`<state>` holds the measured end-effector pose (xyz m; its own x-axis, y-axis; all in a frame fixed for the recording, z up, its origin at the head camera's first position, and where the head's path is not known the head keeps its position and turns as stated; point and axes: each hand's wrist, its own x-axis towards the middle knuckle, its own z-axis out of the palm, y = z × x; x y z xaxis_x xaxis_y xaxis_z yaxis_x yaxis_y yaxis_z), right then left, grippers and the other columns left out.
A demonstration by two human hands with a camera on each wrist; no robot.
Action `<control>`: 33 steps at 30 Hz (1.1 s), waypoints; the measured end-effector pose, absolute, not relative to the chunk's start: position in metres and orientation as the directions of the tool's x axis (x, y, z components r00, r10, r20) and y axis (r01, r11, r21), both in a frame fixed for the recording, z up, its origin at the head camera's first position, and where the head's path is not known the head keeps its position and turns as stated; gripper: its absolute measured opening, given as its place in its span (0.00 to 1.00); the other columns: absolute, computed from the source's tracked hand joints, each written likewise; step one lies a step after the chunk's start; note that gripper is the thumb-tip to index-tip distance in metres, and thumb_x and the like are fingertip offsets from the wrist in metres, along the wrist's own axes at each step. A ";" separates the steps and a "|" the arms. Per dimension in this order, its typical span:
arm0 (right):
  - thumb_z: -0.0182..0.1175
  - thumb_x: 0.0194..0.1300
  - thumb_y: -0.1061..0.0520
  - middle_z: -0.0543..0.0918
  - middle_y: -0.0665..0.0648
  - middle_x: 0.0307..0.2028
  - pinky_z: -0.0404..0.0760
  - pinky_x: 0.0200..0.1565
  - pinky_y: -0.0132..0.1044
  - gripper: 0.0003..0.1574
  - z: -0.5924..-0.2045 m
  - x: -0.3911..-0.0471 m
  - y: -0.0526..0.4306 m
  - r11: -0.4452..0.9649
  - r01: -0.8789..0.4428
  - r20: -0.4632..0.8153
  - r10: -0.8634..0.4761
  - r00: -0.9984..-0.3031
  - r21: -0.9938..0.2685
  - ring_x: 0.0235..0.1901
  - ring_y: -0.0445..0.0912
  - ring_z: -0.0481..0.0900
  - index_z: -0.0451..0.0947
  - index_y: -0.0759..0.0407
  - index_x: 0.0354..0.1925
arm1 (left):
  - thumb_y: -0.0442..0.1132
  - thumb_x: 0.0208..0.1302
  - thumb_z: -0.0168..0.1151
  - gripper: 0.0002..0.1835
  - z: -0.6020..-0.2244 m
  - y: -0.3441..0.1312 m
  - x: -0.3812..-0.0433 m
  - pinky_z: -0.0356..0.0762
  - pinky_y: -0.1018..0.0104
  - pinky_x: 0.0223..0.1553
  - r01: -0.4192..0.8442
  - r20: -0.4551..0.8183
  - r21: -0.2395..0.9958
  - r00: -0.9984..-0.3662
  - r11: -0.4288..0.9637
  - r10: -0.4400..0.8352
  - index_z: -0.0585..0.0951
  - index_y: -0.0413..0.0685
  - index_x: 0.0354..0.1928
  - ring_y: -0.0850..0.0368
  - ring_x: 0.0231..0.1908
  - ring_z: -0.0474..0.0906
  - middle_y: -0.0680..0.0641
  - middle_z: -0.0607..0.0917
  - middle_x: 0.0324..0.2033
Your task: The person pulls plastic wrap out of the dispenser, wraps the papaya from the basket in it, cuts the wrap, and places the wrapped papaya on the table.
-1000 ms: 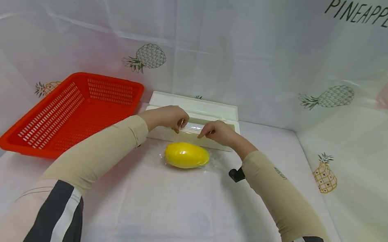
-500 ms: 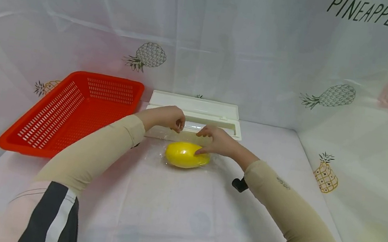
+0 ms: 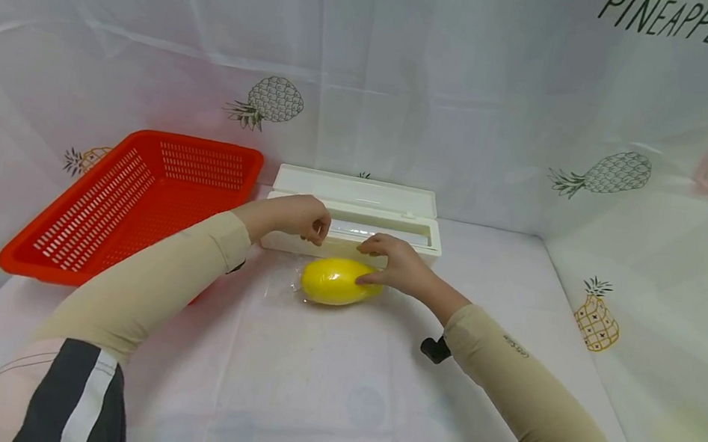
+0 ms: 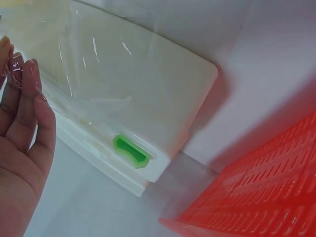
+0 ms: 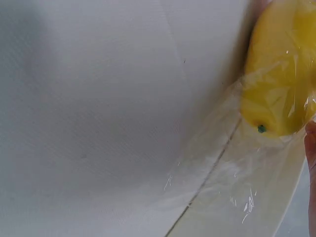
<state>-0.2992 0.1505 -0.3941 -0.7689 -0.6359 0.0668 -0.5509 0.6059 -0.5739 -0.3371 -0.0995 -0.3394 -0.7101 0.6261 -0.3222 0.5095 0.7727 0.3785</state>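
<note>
A yellow mango-shaped fruit [image 3: 332, 282], wrapped in clear cling film, lies before a white cling film dispenser [image 3: 413, 257] with its lid raised. A film roll [image 3: 379, 232] shows inside. My left hand [image 3: 300, 215] is at the dispenser's left front, its fingertips pinching clear cling film [image 4: 74, 59] that stretches across the dispenser. My right hand [image 3: 405, 267] spans the fruit's right end, thumb on the near side and fingers on the far side. In the right wrist view the fruit's small green tip [image 5: 261, 129] shows through loose film [image 5: 217, 163].
A red slotted basket [image 3: 173, 226] stands left of the dispenser, close to my left forearm. A green end piece [image 4: 132, 150] sits on the dispenser's side. Behind and at right rises a pineapple-print sheet [image 3: 477, 117]. A small black device [image 3: 435, 349] hangs under my right wrist.
My right hand has moved from the dispenser front down onto the fruit. My left hand has shifted slightly left. The fruit has hardly moved.
</note>
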 end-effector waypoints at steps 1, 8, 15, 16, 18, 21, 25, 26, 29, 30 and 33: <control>0.77 0.50 0.49 0.79 0.55 0.53 0.77 0.54 0.48 0.37 -0.394 -0.299 0.150 0.604 -0.550 0.071 -0.634 -0.770 -0.577 0.51 0.52 0.77 0.79 0.65 0.55 | 0.35 0.63 0.66 0.02 -0.339 -0.100 -0.336 0.76 0.65 0.37 0.508 -0.323 0.381 -0.710 0.773 0.626 0.82 0.46 0.33 0.54 0.31 0.74 0.49 0.80 0.28; 0.76 0.52 0.51 0.81 0.54 0.50 0.77 0.54 0.42 0.31 -0.396 -0.300 0.149 0.582 -0.542 0.095 -0.624 -0.776 -0.606 0.50 0.48 0.79 0.81 0.64 0.52 | 0.36 0.60 0.70 0.05 -0.338 -0.104 -0.330 0.77 0.64 0.38 0.454 -0.333 0.408 -0.734 0.792 0.592 0.81 0.47 0.32 0.52 0.33 0.75 0.48 0.80 0.29; 0.76 0.51 0.53 0.84 0.53 0.44 0.80 0.50 0.37 0.28 -0.400 -0.303 0.146 0.562 -0.523 0.113 -0.605 -0.788 -0.641 0.45 0.45 0.82 0.82 0.63 0.49 | 0.38 0.57 0.73 0.09 -0.340 -0.107 -0.325 0.74 0.64 0.39 0.459 -0.325 0.424 -0.727 0.781 0.604 0.80 0.47 0.28 0.53 0.34 0.73 0.49 0.79 0.26; 0.76 0.51 0.53 0.84 0.52 0.43 0.80 0.49 0.36 0.27 -0.400 -0.303 0.146 0.565 -0.517 0.111 -0.599 -0.793 -0.642 0.45 0.45 0.82 0.83 0.63 0.48 | 0.38 0.57 0.73 0.09 -0.340 -0.107 -0.325 0.74 0.64 0.38 0.465 -0.324 0.422 -0.724 0.778 0.608 0.80 0.48 0.28 0.53 0.34 0.73 0.49 0.79 0.26; 0.76 0.51 0.54 0.85 0.52 0.43 0.80 0.48 0.36 0.25 -0.399 -0.303 0.144 0.572 -0.509 0.107 -0.591 -0.799 -0.643 0.44 0.45 0.82 0.83 0.62 0.46 | 0.39 0.56 0.73 0.09 -0.341 -0.107 -0.324 0.73 0.65 0.37 0.474 -0.322 0.423 -0.718 0.772 0.617 0.80 0.48 0.27 0.53 0.33 0.72 0.50 0.79 0.26; 0.76 0.51 0.54 0.85 0.52 0.43 0.80 0.48 0.36 0.23 -0.399 -0.302 0.142 0.583 -0.502 0.098 -0.585 -0.805 -0.639 0.45 0.44 0.82 0.83 0.61 0.46 | 0.39 0.56 0.74 0.09 -0.343 -0.108 -0.322 0.73 0.65 0.37 0.474 -0.321 0.442 -0.709 0.761 0.628 0.81 0.48 0.28 0.53 0.33 0.72 0.50 0.79 0.26; 0.76 0.51 0.55 0.85 0.52 0.43 0.80 0.48 0.35 0.23 -0.398 -0.301 0.140 0.584 -0.501 0.097 -0.585 -0.806 -0.639 0.45 0.45 0.82 0.84 0.61 0.45 | 0.38 0.55 0.74 0.08 -0.343 -0.109 -0.321 0.73 0.65 0.36 0.457 -0.322 0.477 -0.703 0.750 0.634 0.82 0.48 0.28 0.53 0.33 0.72 0.49 0.78 0.25; 0.76 0.51 0.55 0.85 0.51 0.43 0.81 0.48 0.35 0.22 -0.398 -0.301 0.140 0.584 -0.501 0.098 -0.584 -0.806 -0.639 0.45 0.45 0.82 0.84 0.61 0.45 | 0.38 0.55 0.74 0.08 -0.344 -0.110 -0.321 0.73 0.65 0.36 0.454 -0.322 0.485 -0.701 0.747 0.636 0.82 0.48 0.28 0.53 0.32 0.72 0.49 0.78 0.25; 0.75 0.51 0.56 0.85 0.51 0.43 0.81 0.48 0.35 0.22 -0.398 -0.301 0.138 0.577 -0.506 0.107 -0.586 -0.803 -0.641 0.45 0.45 0.82 0.84 0.60 0.45 | 0.38 0.54 0.74 0.08 -0.345 -0.112 -0.320 0.74 0.66 0.35 0.446 -0.328 0.515 -0.687 0.733 0.648 0.82 0.48 0.27 0.54 0.32 0.72 0.49 0.78 0.24; 0.75 0.51 0.56 0.85 0.51 0.43 0.81 0.48 0.34 0.22 -0.399 -0.300 0.138 0.574 -0.510 0.111 -0.588 -0.801 -0.641 0.45 0.45 0.82 0.84 0.60 0.45 | 0.37 0.54 0.74 0.08 -0.345 -0.113 -0.320 0.74 0.66 0.34 0.444 -0.329 0.524 -0.681 0.726 0.654 0.82 0.48 0.27 0.54 0.31 0.72 0.49 0.78 0.24; 0.75 0.51 0.56 0.85 0.51 0.42 0.80 0.47 0.33 0.21 -0.400 -0.299 0.137 0.564 -0.519 0.127 -0.589 -0.798 -0.642 0.44 0.44 0.82 0.84 0.60 0.45 | 0.36 0.54 0.74 0.08 -0.347 -0.114 -0.318 0.73 0.66 0.34 0.436 -0.332 0.561 -0.660 0.704 0.674 0.81 0.48 0.26 0.54 0.30 0.72 0.49 0.77 0.22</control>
<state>-0.2990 0.1370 -0.3999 -0.7978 -0.5894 0.1269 -0.5190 0.5644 -0.6419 -0.3182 -0.1143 -0.3471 -0.6598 0.6740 -0.3323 0.4361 0.7036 0.5611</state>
